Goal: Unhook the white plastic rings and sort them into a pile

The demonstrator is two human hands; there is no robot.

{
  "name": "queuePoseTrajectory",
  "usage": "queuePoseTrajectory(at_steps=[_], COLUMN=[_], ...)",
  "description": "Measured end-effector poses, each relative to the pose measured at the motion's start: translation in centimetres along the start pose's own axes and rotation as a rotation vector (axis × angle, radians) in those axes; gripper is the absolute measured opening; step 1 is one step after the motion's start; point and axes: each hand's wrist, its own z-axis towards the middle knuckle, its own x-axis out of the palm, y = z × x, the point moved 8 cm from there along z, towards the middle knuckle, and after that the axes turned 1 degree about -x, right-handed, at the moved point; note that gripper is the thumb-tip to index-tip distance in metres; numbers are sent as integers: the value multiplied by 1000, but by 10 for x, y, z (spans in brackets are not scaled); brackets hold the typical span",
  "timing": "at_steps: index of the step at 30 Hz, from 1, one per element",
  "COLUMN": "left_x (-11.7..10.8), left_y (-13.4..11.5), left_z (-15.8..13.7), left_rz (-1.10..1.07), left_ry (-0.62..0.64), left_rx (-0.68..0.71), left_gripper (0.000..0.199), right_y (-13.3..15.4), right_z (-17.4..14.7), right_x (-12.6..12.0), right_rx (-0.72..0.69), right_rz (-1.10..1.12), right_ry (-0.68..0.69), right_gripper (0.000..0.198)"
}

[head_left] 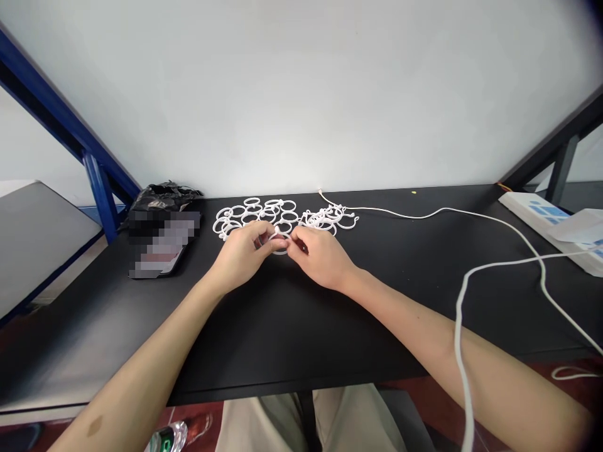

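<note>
Both of my hands meet over the black table, pinching one white plastic ring between them. On its left side the ring is gripped by the thumb and fingers of my left hand. My right hand pinches its right side, with the fingertips of the two hands close together. A small white knob shows at the ring's top. Just behind my left hand lies a group of white rings, many with small knobs. Behind my right hand is a tangled heap of similar white rings, some with their ends apart.
A phone-like black device, partly blurred, and a crumpled black bag lie at left. A white cable runs across the right side and over my right forearm. At far right is a white-and-blue box. A pale wall stands behind.
</note>
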Motion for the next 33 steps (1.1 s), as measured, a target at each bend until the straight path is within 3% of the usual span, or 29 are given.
queuePoseTrajectory(at_steps=[4,11,19,26,33], left_x=[1,9,-2,4,2], left_y=[-3,-10,17,39,19], left_z=[-2,-5,10,16,13], left_rz=[106,179,-63,-164,194], left_ry=[-56,-65,-164,-189,-140], left_rx=[96,178,-125,-242,127], left_gripper=[8,21,26,31,31], right_y=[-1,2,10,2,-27], right_z=[0,-4,1,2,4], right_x=[2,15,3,1,-22], right_rx=[50,50,77,111,242], right_rz=[-29,-28,-87,-133,-191], right_ry=[18,146,-20,-84,-135], right_gripper=[25,26,28,30,31])
